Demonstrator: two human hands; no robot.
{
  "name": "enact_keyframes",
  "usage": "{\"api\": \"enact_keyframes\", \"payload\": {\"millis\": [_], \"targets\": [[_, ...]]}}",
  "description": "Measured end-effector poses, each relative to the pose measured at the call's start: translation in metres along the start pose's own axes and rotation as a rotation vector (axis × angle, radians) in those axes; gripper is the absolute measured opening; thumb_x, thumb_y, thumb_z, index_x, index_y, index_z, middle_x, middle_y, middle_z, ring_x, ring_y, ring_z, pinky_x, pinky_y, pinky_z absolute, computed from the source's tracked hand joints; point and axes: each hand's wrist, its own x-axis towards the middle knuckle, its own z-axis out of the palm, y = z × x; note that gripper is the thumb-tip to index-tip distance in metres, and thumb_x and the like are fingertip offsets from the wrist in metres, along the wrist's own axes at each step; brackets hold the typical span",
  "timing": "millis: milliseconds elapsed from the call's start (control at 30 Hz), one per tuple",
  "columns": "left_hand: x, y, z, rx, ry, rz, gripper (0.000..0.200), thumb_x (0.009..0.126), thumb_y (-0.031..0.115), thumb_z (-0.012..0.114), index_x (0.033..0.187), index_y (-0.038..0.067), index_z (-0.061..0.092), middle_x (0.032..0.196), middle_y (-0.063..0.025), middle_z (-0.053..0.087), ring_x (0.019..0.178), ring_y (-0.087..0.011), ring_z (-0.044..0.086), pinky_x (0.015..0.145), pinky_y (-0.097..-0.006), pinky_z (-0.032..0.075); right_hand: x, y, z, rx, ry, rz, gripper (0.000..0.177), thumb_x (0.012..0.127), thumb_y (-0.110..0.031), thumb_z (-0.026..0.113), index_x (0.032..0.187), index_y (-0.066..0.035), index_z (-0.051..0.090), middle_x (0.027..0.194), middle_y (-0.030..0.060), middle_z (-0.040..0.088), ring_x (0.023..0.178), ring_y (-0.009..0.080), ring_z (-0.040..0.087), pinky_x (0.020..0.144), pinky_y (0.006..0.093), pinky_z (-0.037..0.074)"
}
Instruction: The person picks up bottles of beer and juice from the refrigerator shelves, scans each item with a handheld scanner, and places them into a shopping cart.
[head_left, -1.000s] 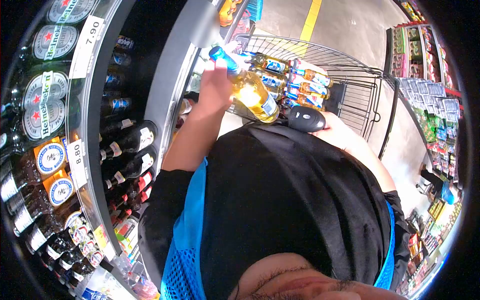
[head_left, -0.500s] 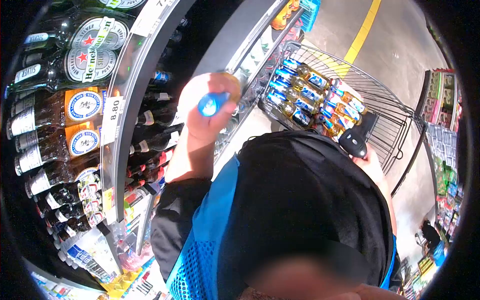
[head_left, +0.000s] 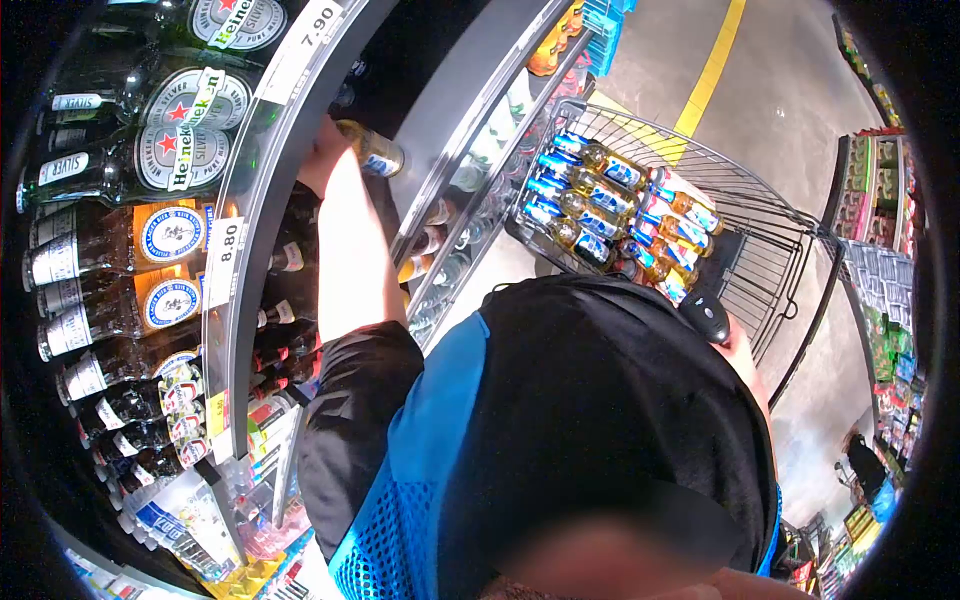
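- Ten o'clock: green Heineken Silver bottles (head_left: 190,130), lying with caps leftward
- Nine o'clock: brown bottles with orange labels (head_left: 172,302)
- Eleven o'clock: white "7.90" price tag (head_left: 300,50)
- Between one and two: yellow floor line (head_left: 712,75)
- Toward three: stocked aisle shelves (head_left: 880,195)
- Four o'clock: distant person (head_left: 866,466) in dark clothing

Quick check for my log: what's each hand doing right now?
Left hand: holding a yellow bottle at the shelf; fingers partly hidden.
Right hand: closed on a black handheld device beside the cart.
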Motion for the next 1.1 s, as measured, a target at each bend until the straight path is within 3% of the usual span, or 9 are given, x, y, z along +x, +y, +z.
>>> {"api": "enact_keyframes", "payload": {"millis": [67,100,167,200,233,300,500,600,1100], "targets": [[0.014,-0.011,0.002,0.083,0.124,0.301,0.049,0.091,0.034,0.064,0.120,-0.005,0.059,0.121,-0.0245,0.060,0.109,-0.0295,0.060,0.093,-0.0379,0.046,0.002,0.032,-0.017,-0.017,0.013,0.005,0.034,0.084,0.003,0.064,0.118,0.000,0.058,0.107,0.0024,0.065,0.096,0.0106,0.060,0.085,0.0266,0.048],[0.019,-0.009,0.000,0.080,0.120,0.302,0.049,0.091,0.034,0.064,0.120,-0.005,0.059,0.121,-0.0245,0.060,0.109,-0.0295,0.060,0.093,-0.0379,0.046,0.004,0.052,-0.026,-0.037,0.025,0.011,0.034,0.085,0.002,0.065,0.118,0.001,0.058,0.108,0.0025,0.065,0.096,0.0106,0.060,0.085,0.0268,0.048],[0.021,0.030,-0.009,1.109,-0.075,0.491,0.052,0.095,0.036,0.058,0.129,-0.003,0.053,0.133,-0.0242,0.053,0.125,-0.0293,0.050,0.106,-0.0396,0.036,0.003,0.064,-0.025,0.001,0.031,0.010,0.034,0.085,0.001,0.066,0.118,0.001,0.058,0.108,0.0026,0.065,0.096,0.0105,0.060,0.085,0.0268,0.048],[0.019,0.047,-0.008,0.873,-0.072,0.435,0.056,0.096,0.037,0.053,0.135,-0.003,0.048,0.137,-0.0244,0.049,0.128,-0.0298,0.047,0.110,-0.0430,0.031,0.003,0.067,-0.025,0.037,0.031,0.009,0.035,0.085,0.000,0.067,0.119,0.001,0.058,0.108,0.0026,0.065,0.096,0.0104,0.060,0.085,0.0269,0.048],[0.023,0.039,-0.007,0.874,-0.075,0.436,0.056,0.096,0.037,0.053,0.135,-0.003,0.048,0.137,-0.0244,0.049,0.128,-0.0298,0.047,0.110,-0.0430,0.031,0.000,0.065,-0.023,0.040,0.032,0.011,0.035,0.085,0.000,0.067,0.119,0.001,0.058,0.108,0.0026,0.065,0.096,0.0104,0.060,0.085,0.0269,0.048],[0.037,0.013,-0.006,1.746,0.061,0.656,0.051,0.094,0.027,0.058,0.133,-0.003,0.049,0.138,-0.0245,0.048,0.127,-0.0352,0.046,0.108,-0.0457,0.033,-0.003,0.054,-0.016,0.013,0.069,-0.007,0.035,0.085,-0.002,0.067,0.119,0.000,0.058,0.108,0.0024,0.065,0.096,0.0104,0.060,0.085,0.0264,0.048],[0.028,0.030,0.000,1.155,-0.056,0.448,0.051,0.093,0.025,0.059,0.133,-0.003,0.048,0.138,-0.0247,0.048,0.127,-0.0359,0.046,0.108,-0.0457,0.033,-0.007,0.025,-0.006,-0.048,0.062,-0.017,0.035,0.086,-0.002,0.065,0.120,0.000,0.057,0.108,0.0027,0.065,0.095,0.0105,0.060,0.085,0.0268,0.048],[0.022,0.029,0.006,0.896,-0.066,0.403,0.051,0.092,0.024,0.060,0.133,-0.003,0.048,0.138,-0.0248,0.048,0.126,-0.0363,0.047,0.108,-0.0457,0.034,-0.007,0.053,-0.018,-0.013,0.084,0.031,0.035,0.086,-0.002,0.065,0.120,0.000,0.057,0.108,0.0029,0.065,0.095,0.0107,0.060,0.085,0.0269,0.048],[0.062,0.018,0.009,0.314,0.048,0.238,0.051,0.090,0.018,0.062,0.134,-0.003,0.046,0.138,-0.0251,0.048,0.124,-0.0380,0.047,0.108,-0.0457,0.034,-0.005,0.060,-0.019,-0.092,0.107,0.053,0.035,0.086,0.000,0.063,0.120,0.001,0.056,0.108,0.0032,0.064,0.097,0.0113,0.059,0.087,0.0270,0.047]]}}
